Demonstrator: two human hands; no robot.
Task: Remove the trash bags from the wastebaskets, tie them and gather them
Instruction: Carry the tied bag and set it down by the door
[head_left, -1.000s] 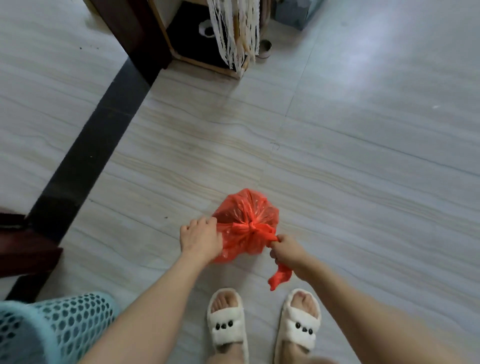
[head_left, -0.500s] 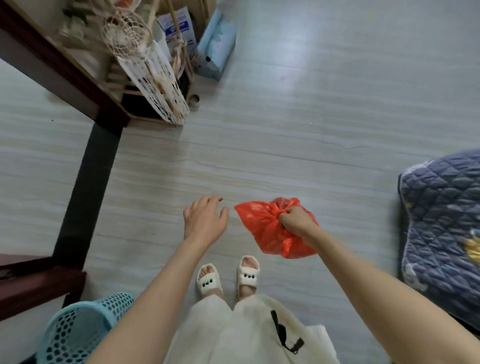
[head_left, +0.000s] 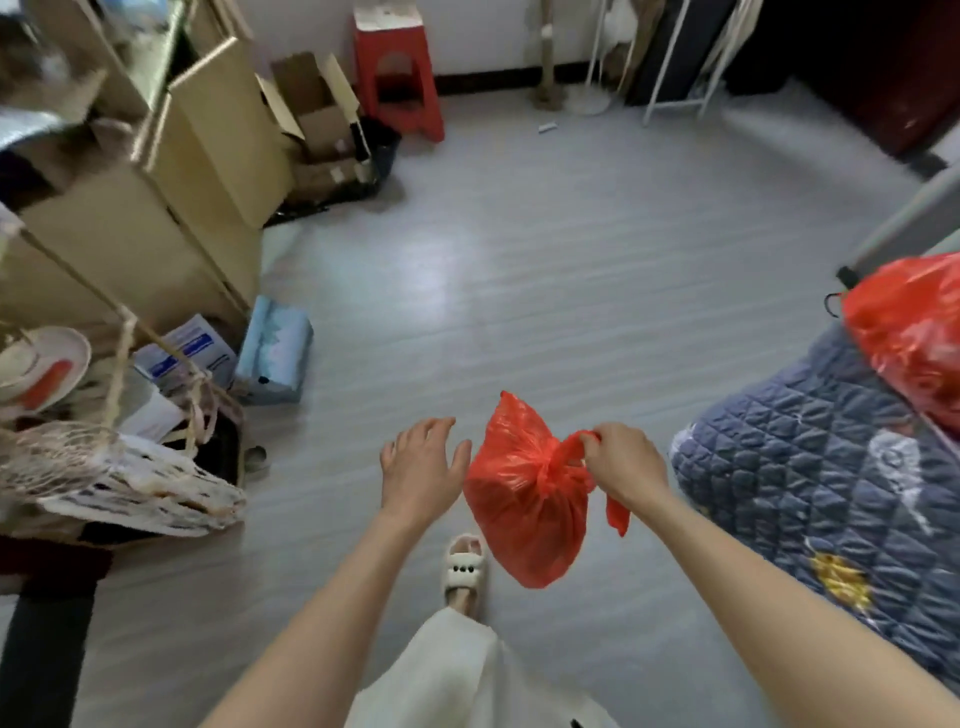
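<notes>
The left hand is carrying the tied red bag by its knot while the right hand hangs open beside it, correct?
Not quite: the hands are swapped. In the head view the right hand pinches the tied red bag by its knot, and the left hand is open beside it.

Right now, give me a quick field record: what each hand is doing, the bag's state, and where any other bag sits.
left hand: open, fingers spread, beside the bag, not holding it
right hand: pinches the bag's knotted top
tied red bag: knotted, hanging off the floor from the right hand
second red bag: lies on the blue quilt, at right
floor: grey boards, cardboard boxes at left
</notes>
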